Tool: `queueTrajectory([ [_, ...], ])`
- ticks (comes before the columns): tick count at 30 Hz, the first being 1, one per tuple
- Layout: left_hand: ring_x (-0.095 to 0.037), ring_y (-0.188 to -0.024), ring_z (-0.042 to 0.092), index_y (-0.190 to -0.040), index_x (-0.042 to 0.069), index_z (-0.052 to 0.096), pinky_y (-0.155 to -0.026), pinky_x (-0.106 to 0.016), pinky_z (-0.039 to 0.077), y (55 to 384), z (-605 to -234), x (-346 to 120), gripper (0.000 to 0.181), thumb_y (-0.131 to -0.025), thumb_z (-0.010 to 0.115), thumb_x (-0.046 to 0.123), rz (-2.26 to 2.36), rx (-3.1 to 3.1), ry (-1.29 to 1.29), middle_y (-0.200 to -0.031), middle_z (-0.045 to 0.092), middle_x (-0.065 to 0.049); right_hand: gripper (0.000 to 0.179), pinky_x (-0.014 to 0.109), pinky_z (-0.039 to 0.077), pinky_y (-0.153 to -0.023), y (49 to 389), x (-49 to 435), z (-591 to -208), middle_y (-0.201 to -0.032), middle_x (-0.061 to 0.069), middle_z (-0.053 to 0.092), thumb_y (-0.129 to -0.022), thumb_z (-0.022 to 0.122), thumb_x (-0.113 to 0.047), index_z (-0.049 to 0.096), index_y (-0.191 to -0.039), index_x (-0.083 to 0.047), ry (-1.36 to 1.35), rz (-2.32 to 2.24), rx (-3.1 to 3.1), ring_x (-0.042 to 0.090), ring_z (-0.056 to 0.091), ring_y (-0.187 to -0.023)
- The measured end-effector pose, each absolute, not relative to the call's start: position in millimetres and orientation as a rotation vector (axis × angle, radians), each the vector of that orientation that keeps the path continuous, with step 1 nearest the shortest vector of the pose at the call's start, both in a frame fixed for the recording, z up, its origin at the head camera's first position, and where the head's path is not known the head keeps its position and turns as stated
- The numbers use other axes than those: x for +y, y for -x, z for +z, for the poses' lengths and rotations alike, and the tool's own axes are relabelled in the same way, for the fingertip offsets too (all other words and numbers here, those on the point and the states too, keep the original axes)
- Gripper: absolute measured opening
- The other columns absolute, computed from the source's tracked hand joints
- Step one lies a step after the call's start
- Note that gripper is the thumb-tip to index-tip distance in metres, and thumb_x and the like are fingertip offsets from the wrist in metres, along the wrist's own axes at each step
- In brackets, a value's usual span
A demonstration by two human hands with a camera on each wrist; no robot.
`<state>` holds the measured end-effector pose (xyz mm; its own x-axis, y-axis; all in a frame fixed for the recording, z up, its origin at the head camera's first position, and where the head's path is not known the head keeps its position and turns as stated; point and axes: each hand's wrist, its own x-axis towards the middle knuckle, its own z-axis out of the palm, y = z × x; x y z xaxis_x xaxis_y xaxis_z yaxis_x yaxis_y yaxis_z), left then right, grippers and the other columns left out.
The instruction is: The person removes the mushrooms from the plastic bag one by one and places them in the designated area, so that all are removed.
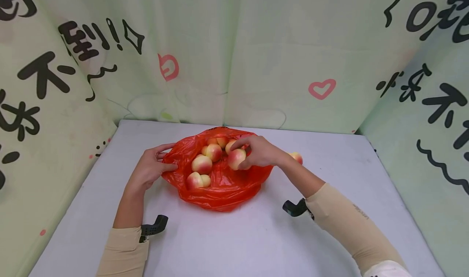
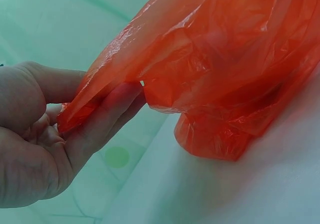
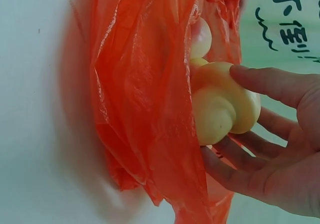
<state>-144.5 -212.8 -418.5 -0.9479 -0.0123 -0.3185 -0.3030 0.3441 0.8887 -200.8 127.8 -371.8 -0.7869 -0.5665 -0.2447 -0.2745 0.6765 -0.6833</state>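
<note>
A red plastic bag [image 1: 220, 195] lies with its mouth spread, holding several yellow peaches with a red blush, one of them a peach [image 1: 202, 164] near the left side. My left hand [image 1: 152, 165] pinches the bag's left edge; in the left wrist view the thumb and fingers [image 2: 107, 114] have the thin plastic between them. Over the bag's right half, my right hand [image 1: 258, 151] grips a peach [image 1: 236, 159] between thumb and fingers. The right wrist view shows the thumb on top of this peach [image 3: 250, 106] and the fingers below, beside the bag's rim.
Another peach [image 1: 297, 158] sits on the white table [image 1: 227, 244] right of the bag, partly behind my right forearm. A pale green curtain [image 1: 293, 57] with black writing stands round the table's back and sides. Black wrist mounts [image 1: 155, 225] stick out from both sleeves.
</note>
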Motion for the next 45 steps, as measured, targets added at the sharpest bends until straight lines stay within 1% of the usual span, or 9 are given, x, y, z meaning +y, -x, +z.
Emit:
queueTrajectory([
  [4,-0.038,-0.130,0.059,-0.158,0.019,0.046,-0.090,-0.040,0.063,144.5,-417.8,-213.1,0.075,-0.091,0.077,0.007,1.643,2.354,0.285,-0.150,0.053,-0.021,0.052,0.036,0.064,-0.083,199.1,132.5,-368.1,-0.133,0.003,0.064,-0.082,0.085,-0.013,0.071,-0.131,-0.022,0.606,-0.929,2.428,0.031,0.057,-0.122],
  [10,-0.038,-0.130,0.058,-0.158,0.019,0.046,-0.091,-0.040,0.063,143.7,-417.0,-213.4,0.075,-0.091,0.077,0.007,1.642,2.358,0.284,-0.150,0.053,-0.021,0.055,0.038,0.064,-0.082,191.4,139.0,-359.4,-0.133,0.000,0.062,-0.081,0.086,-0.017,0.070,-0.132,-0.027,0.489,-0.959,2.403,0.028,0.057,-0.121],
  [18,-0.038,-0.131,0.058,-0.158,0.019,0.046,-0.091,-0.040,0.063,143.2,-416.8,-213.8,0.075,-0.091,0.077,0.007,1.627,2.365,0.292,-0.150,0.052,-0.021,0.054,0.036,0.064,-0.083,189.3,153.7,-352.0,-0.134,0.002,0.066,-0.082,0.086,-0.016,0.071,-0.134,-0.022,0.613,-0.964,2.432,0.029,0.059,-0.120],
  [27,-0.038,-0.131,0.058,-0.158,0.019,0.046,-0.090,-0.039,0.063,144.7,-416.1,-214.1,0.075,-0.090,0.078,0.007,1.615,2.366,0.301,-0.150,0.052,-0.021,0.055,0.038,0.064,-0.083,186.0,166.6,-346.0,-0.138,0.004,0.063,-0.082,0.087,-0.019,0.070,-0.134,-0.022,0.585,-1.013,2.425,0.030,0.057,-0.124],
  [34,-0.038,-0.129,0.059,-0.158,0.019,0.046,-0.089,-0.039,0.064,144.5,-417.6,-214.7,0.076,-0.090,0.077,0.006,1.617,2.365,0.300,-0.149,0.053,-0.021,0.055,0.038,0.064,-0.082,185.6,175.3,-341.7,-0.137,0.003,0.064,-0.083,0.087,-0.019,0.070,-0.135,-0.021,0.587,-1.017,2.428,0.031,0.061,-0.121],
  [39,-0.038,-0.129,0.059,-0.158,0.019,0.046,-0.089,-0.039,0.063,144.9,-418.5,-214.6,0.076,-0.090,0.077,0.006,1.615,2.372,0.292,-0.148,0.053,-0.021,0.054,0.041,0.065,-0.082,186.7,182.5,-338.4,-0.138,0.005,0.064,-0.082,0.087,-0.017,0.070,-0.134,-0.020,0.583,-1.026,2.431,0.034,0.061,-0.123],
  [45,-0.038,-0.130,0.059,-0.158,0.019,0.045,-0.090,-0.039,0.063,144.8,-418.4,-214.4,0.076,-0.090,0.077,0.006,1.608,2.377,0.292,-0.149,0.053,-0.021,0.054,0.041,0.065,-0.082,187.4,190.4,-335.9,-0.140,0.004,0.064,-0.083,0.086,-0.020,0.070,-0.135,-0.020,0.566,-1.033,2.450,0.033,0.062,-0.123],
])
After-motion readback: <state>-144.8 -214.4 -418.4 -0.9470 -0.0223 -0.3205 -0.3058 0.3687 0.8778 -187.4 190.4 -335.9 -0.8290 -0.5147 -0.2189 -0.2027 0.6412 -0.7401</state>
